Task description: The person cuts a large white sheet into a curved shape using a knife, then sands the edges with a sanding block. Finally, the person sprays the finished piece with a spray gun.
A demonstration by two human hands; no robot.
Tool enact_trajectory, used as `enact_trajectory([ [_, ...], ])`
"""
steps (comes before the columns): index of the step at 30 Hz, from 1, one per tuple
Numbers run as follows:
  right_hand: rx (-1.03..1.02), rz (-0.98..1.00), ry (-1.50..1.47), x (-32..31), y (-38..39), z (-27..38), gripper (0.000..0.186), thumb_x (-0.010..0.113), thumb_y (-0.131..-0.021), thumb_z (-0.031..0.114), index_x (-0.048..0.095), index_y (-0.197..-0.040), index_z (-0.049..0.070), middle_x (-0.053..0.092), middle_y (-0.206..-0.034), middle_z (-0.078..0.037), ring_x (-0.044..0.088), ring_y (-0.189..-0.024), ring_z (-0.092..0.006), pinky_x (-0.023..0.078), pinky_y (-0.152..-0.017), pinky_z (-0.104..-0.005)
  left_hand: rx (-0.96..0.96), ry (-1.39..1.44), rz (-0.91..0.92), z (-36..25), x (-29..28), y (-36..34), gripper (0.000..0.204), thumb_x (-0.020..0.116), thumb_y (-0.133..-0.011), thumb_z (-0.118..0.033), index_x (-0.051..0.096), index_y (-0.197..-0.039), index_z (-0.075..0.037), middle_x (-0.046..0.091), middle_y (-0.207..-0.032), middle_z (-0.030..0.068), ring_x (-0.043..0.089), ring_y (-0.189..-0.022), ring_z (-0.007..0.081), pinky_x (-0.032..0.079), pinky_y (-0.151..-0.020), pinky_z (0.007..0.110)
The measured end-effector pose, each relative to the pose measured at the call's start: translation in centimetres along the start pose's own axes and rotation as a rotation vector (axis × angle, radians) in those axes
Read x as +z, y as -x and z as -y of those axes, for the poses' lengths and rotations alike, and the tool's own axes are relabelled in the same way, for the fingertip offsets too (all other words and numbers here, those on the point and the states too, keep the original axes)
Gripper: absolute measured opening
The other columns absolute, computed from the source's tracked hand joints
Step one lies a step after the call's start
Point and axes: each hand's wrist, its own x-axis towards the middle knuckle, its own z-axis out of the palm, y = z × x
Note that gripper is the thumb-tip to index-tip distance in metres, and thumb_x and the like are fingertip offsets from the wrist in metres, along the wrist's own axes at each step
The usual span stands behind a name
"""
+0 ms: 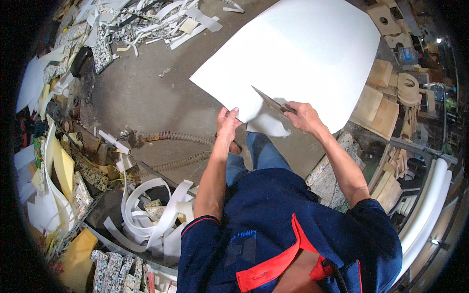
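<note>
A large white foam sheet [303,53] spreads in front of me, reaching up past the top of the view. My left hand [228,123] pinches its near left edge between thumb and fingers. In my right hand [304,117] is a knife with a dark handle, gripped in closed fingers. The knife's pointed blade [266,97] slants up and left across the sheet, close to its near edge. Below the blade a flap of the sheet [268,126] hangs down in front of my jeans. I cannot tell whether the blade is touching the foam.
Foam strips and scraps [161,22] are heaped at the far left. A dark bin [115,210] at the near left holds curled white strips. A coiled hose [176,137] crosses the floor [141,93]. On the right are wooden blocks [373,110] and white foam rolls [430,210].
</note>
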Motion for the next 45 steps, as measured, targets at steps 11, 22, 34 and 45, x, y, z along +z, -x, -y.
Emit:
enact_trajectory([
  [11, 0.034, 0.023, 0.032, -1.6, -1.2, 2.9, 0.028, 0.068, -0.091, 0.023, 0.071, -0.115, 0.008, 0.073, -0.091, -0.020, 0.071, -0.087, -0.0376, 0.055, -0.077, -0.0474, -0.003, -0.036, 0.062, -1.5, -1.4, -0.5, 0.027, 0.066, -0.097, -0.011, 0.056, -0.122, -0.006, 0.068, -0.113, 0.0109, 0.073, -0.094, 0.0266, 0.064, -0.075, 0.045],
  [22, 0.060, 0.055, -0.060, -0.9, -6.5, 6.3, 0.030, 0.067, -0.092, 0.022, 0.070, -0.117, 0.006, 0.073, -0.087, -0.020, 0.072, -0.083, -0.0354, 0.056, -0.075, -0.0456, -0.135, -0.166, 0.040, -2.7, -2.4, -0.4, 0.034, 0.070, -0.095, -0.017, 0.057, -0.125, -0.004, 0.069, -0.108, 0.0107, 0.072, -0.088, 0.0235, 0.062, -0.069, 0.039],
  [34, 0.119, 0.141, -0.032, -2.7, -11.2, 11.2, 0.024, 0.066, -0.092, 0.019, 0.068, -0.112, 0.005, 0.071, -0.080, -0.019, 0.071, -0.078, -0.0387, 0.056, -0.071, -0.0489, -0.290, -0.282, 0.119, -5.0, -4.8, -1.7, 0.024, 0.070, -0.095, -0.015, 0.064, -0.114, 0.000, 0.070, -0.095, 0.0062, 0.066, -0.072, 0.0177, 0.058, -0.068, 0.036],
  [45, 0.305, 0.349, 0.161, -9.7, -12.0, 17.3, 0.029, 0.060, -0.094, 0.021, 0.069, -0.116, 0.006, 0.073, -0.092, -0.020, 0.071, -0.088, -0.0382, 0.056, -0.082, -0.0485, -0.436, -0.448, 0.146, -8.2, -8.0, -3.5, 0.023, 0.073, -0.091, -0.012, 0.067, -0.108, 0.002, 0.071, -0.090, 0.0066, 0.064, -0.069, 0.0159, 0.055, -0.064, 0.034],
])
